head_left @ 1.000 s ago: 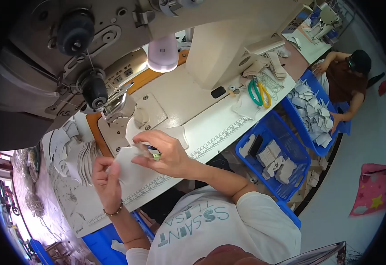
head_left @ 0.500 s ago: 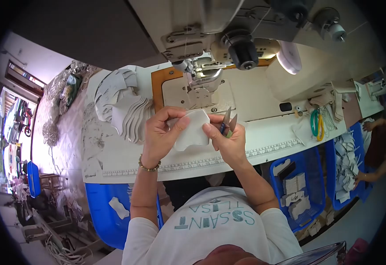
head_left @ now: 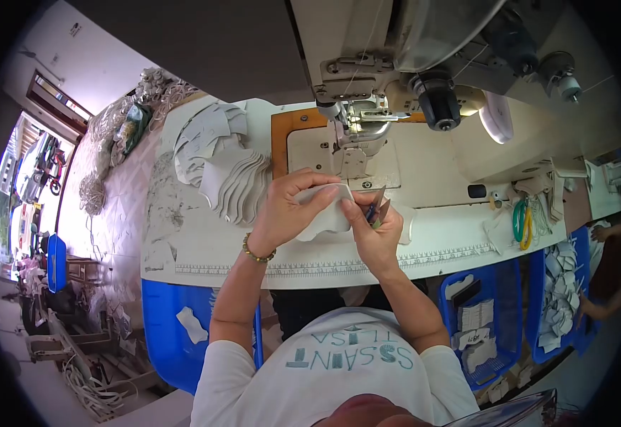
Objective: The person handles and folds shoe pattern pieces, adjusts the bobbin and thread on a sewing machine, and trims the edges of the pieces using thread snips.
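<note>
My left hand (head_left: 293,217) pinches a white fabric piece (head_left: 321,219) between thumb and fingers. Only part of the piece shows, as it is tilted and partly behind my fingers. My right hand (head_left: 378,235) grips its right edge with the thumb, while thread snips (head_left: 379,211) are tucked in the same hand, blades pointing up. Both hands are above the white table, just in front of the sewing machine (head_left: 364,132). Left of them lies a stack of curved white pieces (head_left: 236,181).
A printed ruler strip (head_left: 339,269) runs along the table's front edge. Below stand blue baskets (head_left: 520,306) with white pieces and a blue bin (head_left: 161,334). Green and yellow rings (head_left: 522,224) sit at the right. Another person's arm (head_left: 602,302) reaches near the far-right basket.
The white piece has turned from nearly face-on to a steeper tilt, and my hands have come closer together. The whole view has shifted, moving the machine rightward in the picture.
</note>
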The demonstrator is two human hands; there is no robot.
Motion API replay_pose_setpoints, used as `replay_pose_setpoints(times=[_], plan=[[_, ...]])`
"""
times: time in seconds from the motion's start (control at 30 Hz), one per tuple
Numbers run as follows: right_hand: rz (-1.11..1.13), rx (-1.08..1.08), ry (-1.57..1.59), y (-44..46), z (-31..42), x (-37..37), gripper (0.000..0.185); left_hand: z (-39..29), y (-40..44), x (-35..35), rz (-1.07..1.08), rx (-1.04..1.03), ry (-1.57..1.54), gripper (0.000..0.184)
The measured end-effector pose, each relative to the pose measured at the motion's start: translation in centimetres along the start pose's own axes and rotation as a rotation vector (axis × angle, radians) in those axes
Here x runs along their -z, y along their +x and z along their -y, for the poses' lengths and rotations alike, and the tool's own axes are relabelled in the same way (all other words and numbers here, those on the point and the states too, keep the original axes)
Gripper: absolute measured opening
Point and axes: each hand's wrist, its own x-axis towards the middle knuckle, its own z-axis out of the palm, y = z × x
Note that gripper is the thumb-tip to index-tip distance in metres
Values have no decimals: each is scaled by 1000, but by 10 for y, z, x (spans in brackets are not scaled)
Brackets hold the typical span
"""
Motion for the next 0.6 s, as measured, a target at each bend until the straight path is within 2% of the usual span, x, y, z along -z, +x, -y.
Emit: replay_pose_setpoints(times=[0.17,0.23,0.27,0.33,0.4,0.5,0.6], plan=[[87,-31,45,11,23,1,15,-8,13,15,21,21,-96,17],[285,-90,-38,18,29,9,15,-13,20,21,31,37,-111,17],[349,-132,23,19,26,10,14,-15,24,24,33,36,-109,16],[316,-110,51,21,27,6,13,-20,33,26,34,27,-102,16],[254,-72,26,24,34,1,13,-26,41,27,31,123,-191,16],[203,-15,30,31,36,-6,13,-21,56,30,44,59,-163,19],[198,-5,98,40,29,-10,14,-21,69,35,82,130,-232,19]])
